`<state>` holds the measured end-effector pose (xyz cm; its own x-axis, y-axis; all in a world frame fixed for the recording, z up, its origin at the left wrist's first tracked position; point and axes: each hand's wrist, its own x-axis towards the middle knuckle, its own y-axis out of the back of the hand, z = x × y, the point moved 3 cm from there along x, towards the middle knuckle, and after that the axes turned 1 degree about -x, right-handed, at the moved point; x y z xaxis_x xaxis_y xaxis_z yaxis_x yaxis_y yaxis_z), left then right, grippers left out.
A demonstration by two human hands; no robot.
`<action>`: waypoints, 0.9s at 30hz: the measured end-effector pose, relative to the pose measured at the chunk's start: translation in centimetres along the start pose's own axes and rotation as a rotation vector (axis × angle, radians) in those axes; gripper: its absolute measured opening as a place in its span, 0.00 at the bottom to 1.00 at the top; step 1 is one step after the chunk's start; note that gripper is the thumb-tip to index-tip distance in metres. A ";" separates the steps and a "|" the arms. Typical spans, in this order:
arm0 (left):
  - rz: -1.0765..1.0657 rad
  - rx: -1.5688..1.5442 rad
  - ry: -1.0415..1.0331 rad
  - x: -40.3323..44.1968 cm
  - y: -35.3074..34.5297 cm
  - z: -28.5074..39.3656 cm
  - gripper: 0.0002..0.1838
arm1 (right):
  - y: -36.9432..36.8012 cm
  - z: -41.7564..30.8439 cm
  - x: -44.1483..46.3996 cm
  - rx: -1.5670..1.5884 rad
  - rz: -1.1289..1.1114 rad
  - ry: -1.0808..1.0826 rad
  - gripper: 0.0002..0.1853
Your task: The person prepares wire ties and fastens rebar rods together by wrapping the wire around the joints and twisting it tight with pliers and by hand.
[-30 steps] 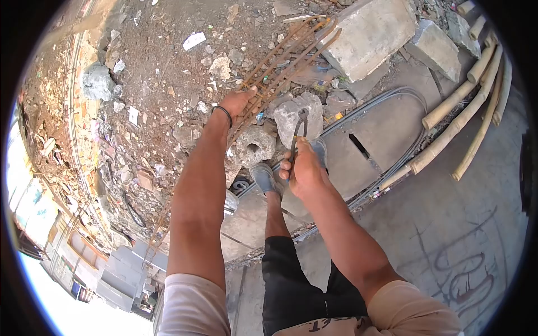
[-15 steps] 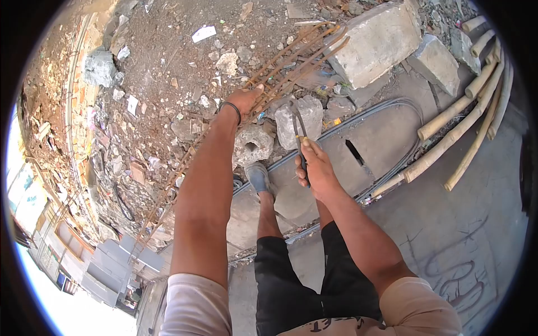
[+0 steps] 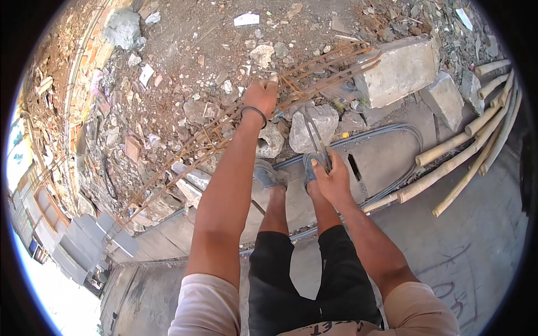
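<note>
My left hand (image 3: 260,104), with a dark band at the wrist, is closed around a rusty rebar cage (image 3: 305,92). The cage slants across the rubble from lower left to upper right. In my right hand (image 3: 334,178) is a dark metal tool with two long thin arms (image 3: 315,131). Its arms point away from me, with their far ends over a pale concrete chunk (image 3: 320,127) close to the cage. Partly behind my left forearm sits a round concrete piece with a hole (image 3: 273,141). The fingers of my left hand are partly hidden.
Large concrete blocks (image 3: 398,70) lie at the upper right. Bamboo poles (image 3: 448,159) and a bent bundle of grey rods (image 3: 392,130) rest on the paving to the right. A narrow dark slot (image 3: 355,167) opens in the slab. Loose rubble (image 3: 185,67) spreads beyond the cage.
The view has shifted, so the cage and nearby blocks appear farther right and lower. Both of my feet now show. My hands keep their holds on the cage and the two-armed tool.
</note>
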<state>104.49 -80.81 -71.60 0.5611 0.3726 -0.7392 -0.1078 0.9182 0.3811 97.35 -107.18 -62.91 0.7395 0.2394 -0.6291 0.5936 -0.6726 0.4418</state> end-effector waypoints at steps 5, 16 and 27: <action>-0.058 -0.752 0.194 -7.7 5.0 -2.1 0.25 | 0.4 -7.6 5.9 -0.257 0.080 0.214 0.29; -0.018 -1.636 0.118 -10.5 -1.4 -4.0 0.35 | -2.8 -15.8 7.6 -0.138 -0.138 0.384 0.12; 0.034 -0.269 -0.030 -8.2 -0.9 -2.4 0.25 | 1.1 -7.0 4.0 -0.082 0.159 0.017 0.10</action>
<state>97.99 -84.40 -67.24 0.5767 0.4036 -0.7103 -0.3390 0.9093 0.2414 103.17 -102.05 -60.50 0.8311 0.1463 -0.5365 0.4917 -0.6441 0.5860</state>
